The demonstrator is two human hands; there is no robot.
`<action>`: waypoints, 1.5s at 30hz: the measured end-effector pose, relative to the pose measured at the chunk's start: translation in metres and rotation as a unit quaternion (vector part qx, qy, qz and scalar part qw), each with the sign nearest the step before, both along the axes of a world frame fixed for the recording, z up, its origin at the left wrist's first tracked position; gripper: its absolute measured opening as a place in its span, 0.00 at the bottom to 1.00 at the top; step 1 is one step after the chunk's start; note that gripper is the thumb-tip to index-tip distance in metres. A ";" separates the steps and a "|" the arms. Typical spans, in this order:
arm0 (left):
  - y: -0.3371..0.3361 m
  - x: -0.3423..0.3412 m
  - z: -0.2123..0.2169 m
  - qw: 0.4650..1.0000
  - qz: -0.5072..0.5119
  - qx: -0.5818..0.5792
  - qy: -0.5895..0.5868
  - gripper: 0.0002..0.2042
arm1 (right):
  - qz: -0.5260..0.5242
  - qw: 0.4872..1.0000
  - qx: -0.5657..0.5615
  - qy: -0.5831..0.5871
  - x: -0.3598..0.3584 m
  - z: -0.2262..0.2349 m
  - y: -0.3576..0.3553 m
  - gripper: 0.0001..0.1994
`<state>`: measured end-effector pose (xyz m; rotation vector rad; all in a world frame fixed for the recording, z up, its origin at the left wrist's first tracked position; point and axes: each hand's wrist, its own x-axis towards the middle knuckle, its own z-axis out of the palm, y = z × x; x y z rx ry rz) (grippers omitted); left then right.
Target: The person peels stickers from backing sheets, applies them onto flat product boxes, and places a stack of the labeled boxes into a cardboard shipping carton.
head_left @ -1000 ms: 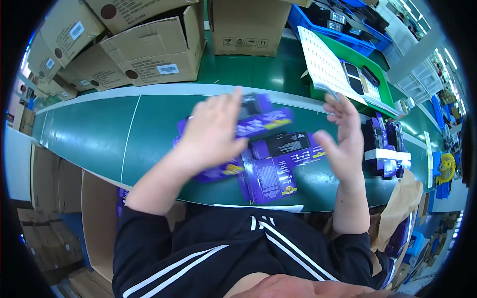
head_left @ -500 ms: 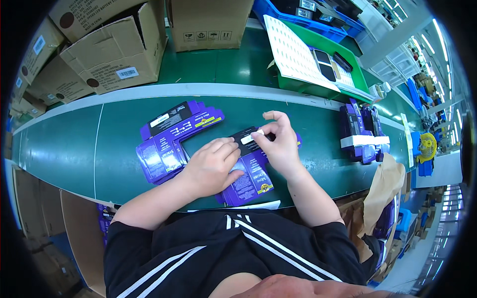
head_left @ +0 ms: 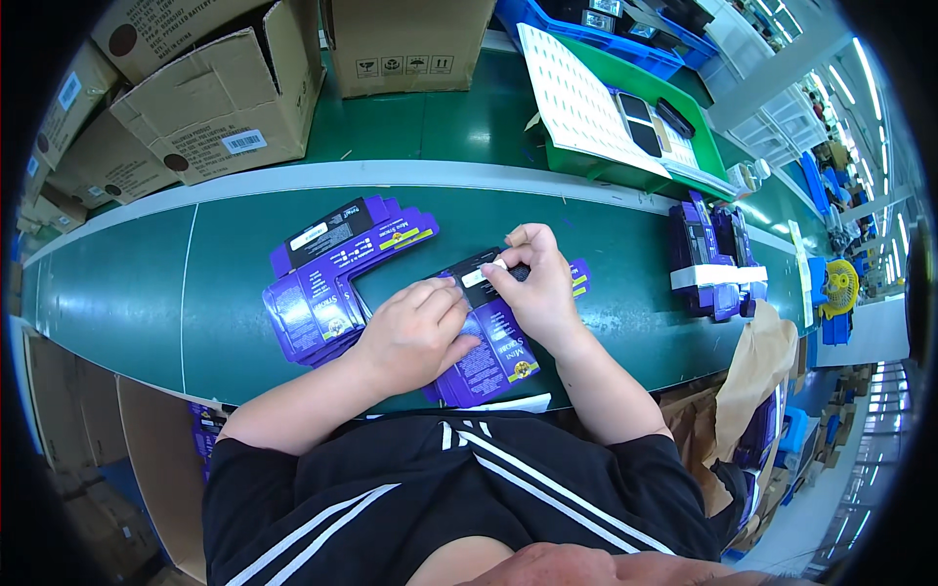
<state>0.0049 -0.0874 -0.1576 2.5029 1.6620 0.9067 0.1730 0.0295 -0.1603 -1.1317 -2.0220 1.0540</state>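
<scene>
A flat purple carton blank [head_left: 487,354] lies on the green belt [head_left: 147,293] in front of me. My left hand [head_left: 410,332] presses down on its left part, fingers together. My right hand [head_left: 535,283] pinches the blank's black top flap with the white label [head_left: 479,273] between thumb and fingers. To the left, touching the belt, lies a small pile of more flat purple blanks [head_left: 332,269].
A banded stack of purple blanks [head_left: 708,259] stands on the belt at right. Behind the belt are open cardboard boxes [head_left: 220,93], a green tray [head_left: 625,146] with a white perforated sheet, and blue bins [head_left: 586,24]. Brown paper [head_left: 752,361] hangs at the right edge.
A second ago both hands were raised above the pile with a blank between them. They came down, and the blank now lies on the belt under both hands.
</scene>
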 end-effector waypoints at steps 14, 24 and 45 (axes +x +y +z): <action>0.011 0.010 0.010 0.993 -0.009 -0.029 0.115 0.23 | 0.002 0.993 -0.017 0.117 0.008 -0.002 0.007 0.18; 0.024 0.008 0.007 0.995 -0.001 -0.055 0.085 0.25 | 0.254 0.931 0.214 -0.151 0.056 0.043 0.035 0.35; 0.001 -0.089 0.040 0.959 0.221 -0.038 0.175 0.36 | 0.382 0.878 0.262 -0.120 0.079 0.088 -0.038 0.22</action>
